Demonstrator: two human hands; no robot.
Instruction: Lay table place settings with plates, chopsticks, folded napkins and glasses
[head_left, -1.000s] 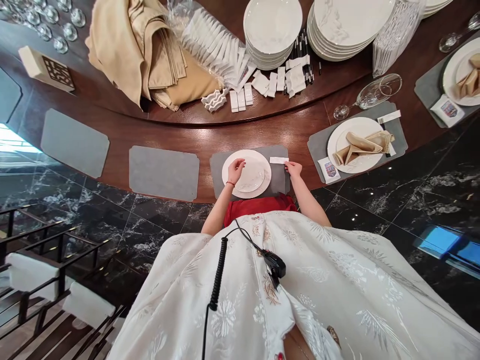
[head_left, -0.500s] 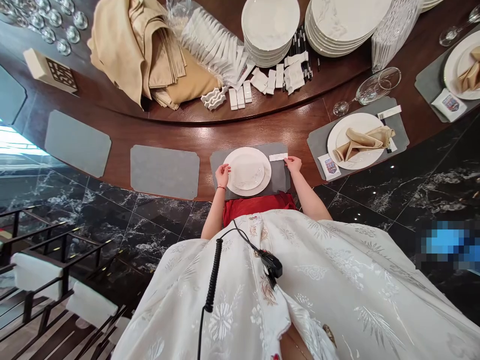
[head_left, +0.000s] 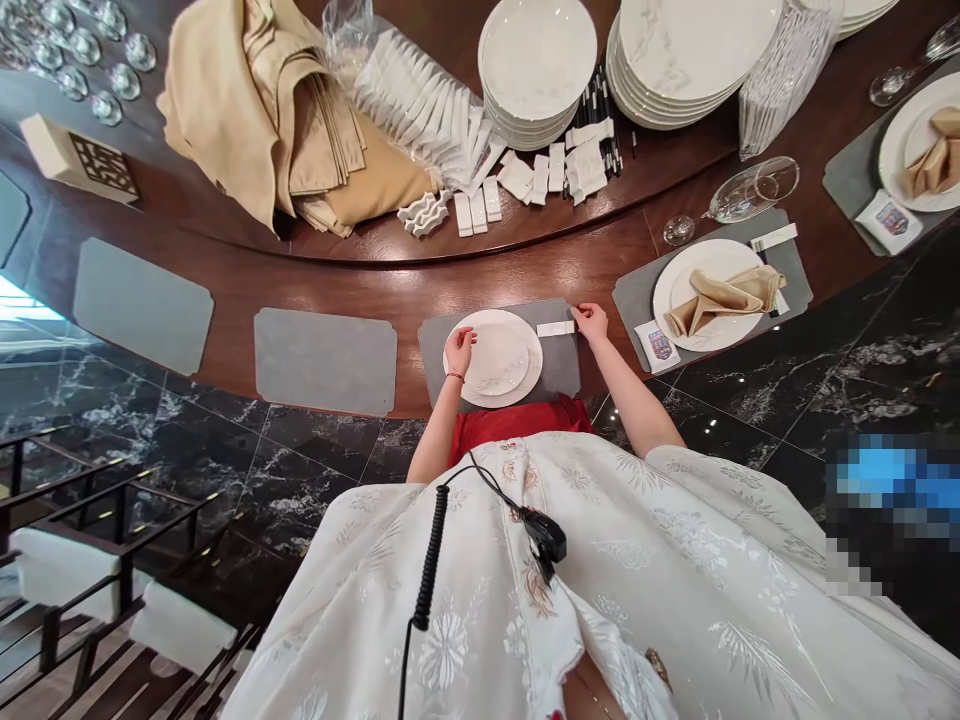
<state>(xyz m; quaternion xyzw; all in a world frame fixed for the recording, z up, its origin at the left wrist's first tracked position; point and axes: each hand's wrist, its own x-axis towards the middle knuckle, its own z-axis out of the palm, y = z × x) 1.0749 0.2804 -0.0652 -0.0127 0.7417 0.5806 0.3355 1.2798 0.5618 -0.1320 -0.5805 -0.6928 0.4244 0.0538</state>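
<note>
The left hand (head_left: 460, 352) lies palm-down; the right hand (head_left: 592, 322) reaches forward, fingers (head_left: 579, 312) apparently pinched.

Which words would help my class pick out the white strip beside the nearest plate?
On the curved dark wood table, find the grey place mat directly in front of the person. The narrow white strip lies on it, right of the white plate, by the right hand. Unlike the next mat's, its plate holds no napkin.
</note>
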